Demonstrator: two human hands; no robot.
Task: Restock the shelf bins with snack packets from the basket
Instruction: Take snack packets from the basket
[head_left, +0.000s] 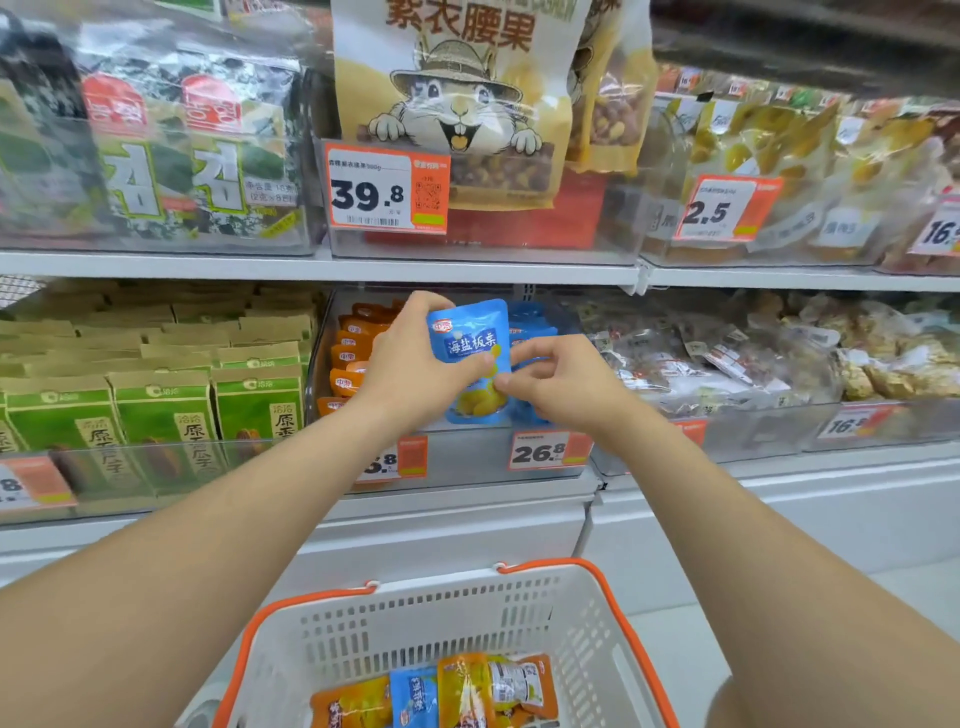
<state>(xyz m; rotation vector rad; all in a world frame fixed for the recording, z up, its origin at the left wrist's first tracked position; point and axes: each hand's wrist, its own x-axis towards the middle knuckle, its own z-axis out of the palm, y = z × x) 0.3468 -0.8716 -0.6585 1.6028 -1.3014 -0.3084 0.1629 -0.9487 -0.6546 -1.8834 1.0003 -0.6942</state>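
Hidden or unclear: the left hand (410, 358) covers the left edge of the blue packet (467, 338), and the left forearm cuts off the first digit of the price tag (395, 460) below that wrist. The bin's orange packets (353, 343) show only as a stack left of the left hand. The blue packets (530, 322) already in the bin are mostly behind the held packet and the right hand (550, 382). The bin's clear front wall (467, 457) is hard to trace below the hands. The lower frame edge crops the basket (467, 613), which is below and between the forearms with the loose packets (467, 691) on its floor. Pose: both arms are extended forward and the hands are together on the one blue packet, held upright at the bin mouth. The left hand grips it, fingers behind the top and thumb across the front. The right hand pinches its lower right edge, its other fingers curled.
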